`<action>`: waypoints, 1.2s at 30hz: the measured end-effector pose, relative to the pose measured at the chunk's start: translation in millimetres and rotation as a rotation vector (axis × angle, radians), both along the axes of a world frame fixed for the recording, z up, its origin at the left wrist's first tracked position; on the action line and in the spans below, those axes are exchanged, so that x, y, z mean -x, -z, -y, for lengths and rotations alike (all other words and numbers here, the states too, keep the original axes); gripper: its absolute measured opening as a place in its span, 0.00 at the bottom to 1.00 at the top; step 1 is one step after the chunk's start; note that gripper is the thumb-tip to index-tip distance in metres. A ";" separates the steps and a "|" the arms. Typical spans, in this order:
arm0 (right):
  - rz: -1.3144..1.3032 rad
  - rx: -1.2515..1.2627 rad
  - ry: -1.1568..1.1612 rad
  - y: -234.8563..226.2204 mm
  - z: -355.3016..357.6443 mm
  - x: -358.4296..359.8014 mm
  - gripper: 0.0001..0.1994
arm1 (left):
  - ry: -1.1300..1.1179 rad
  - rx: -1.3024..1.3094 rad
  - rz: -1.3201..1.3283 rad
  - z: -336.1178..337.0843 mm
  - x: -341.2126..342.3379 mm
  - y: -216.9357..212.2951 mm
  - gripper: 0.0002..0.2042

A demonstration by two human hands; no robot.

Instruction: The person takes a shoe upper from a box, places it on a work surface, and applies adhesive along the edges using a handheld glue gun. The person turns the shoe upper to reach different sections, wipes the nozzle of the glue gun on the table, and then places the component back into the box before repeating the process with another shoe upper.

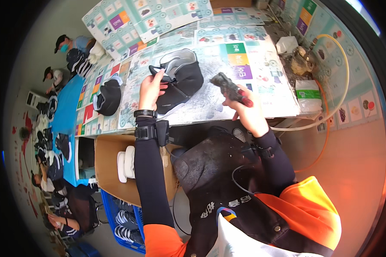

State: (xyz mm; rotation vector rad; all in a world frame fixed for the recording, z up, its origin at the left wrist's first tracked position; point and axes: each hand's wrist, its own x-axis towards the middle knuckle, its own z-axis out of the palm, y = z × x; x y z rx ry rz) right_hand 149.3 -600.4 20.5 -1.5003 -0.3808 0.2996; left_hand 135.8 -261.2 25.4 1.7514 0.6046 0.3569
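Observation:
My left hand (151,91) pinches the edge of a black fabric shoe upper (185,81) with a grey lining, which rests on the paper-covered table (268,96). To the right of it, my right hand (249,112) grips a grimy spray gun (228,87) with red parts, raised over the table's front edge. The gun's dark, crusted head points up and left, apart from the shoe upper. Part of its handle is hidden by my fingers. Further left on the table lies a second black shoe upper (108,97).
A pale hose (346,77) loops at the right, near a crusted pot (303,60) and a white-green bag (308,95). Below the table stand a cardboard box (107,165) with white soles and a blue basket (111,214) of striped shoes. Several people work along a blue table (68,115).

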 end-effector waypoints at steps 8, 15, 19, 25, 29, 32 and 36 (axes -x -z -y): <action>0.145 0.026 0.040 16.8 -3.8 11.7 0.08 | 0.019 0.019 -0.055 7.3 3.4 -1.9 0.22; 0.153 0.137 -0.020 17.9 9.2 10.9 0.08 | 0.006 0.025 -0.038 7.2 4.9 -2.9 0.22; 0.148 0.129 -0.116 15.8 15.1 11.0 0.07 | 0.020 0.019 -0.051 7.4 4.5 -0.6 0.22; 0.043 0.043 -0.019 31.4 16.2 7.0 0.07 | 0.022 -0.003 -0.060 8.8 1.2 -0.6 0.22; 0.085 0.189 -0.127 30.5 18.9 7.8 0.09 | 0.040 0.000 -0.014 7.8 3.8 -3.1 0.21; 0.031 0.060 0.047 28.8 20.1 1.4 0.09 | -0.058 -0.248 0.033 -3.5 9.7 0.9 0.16; -0.079 -0.071 0.027 0.7 44.4 10.6 0.15 | -0.062 -0.543 -0.078 17.0 23.5 -51.9 0.17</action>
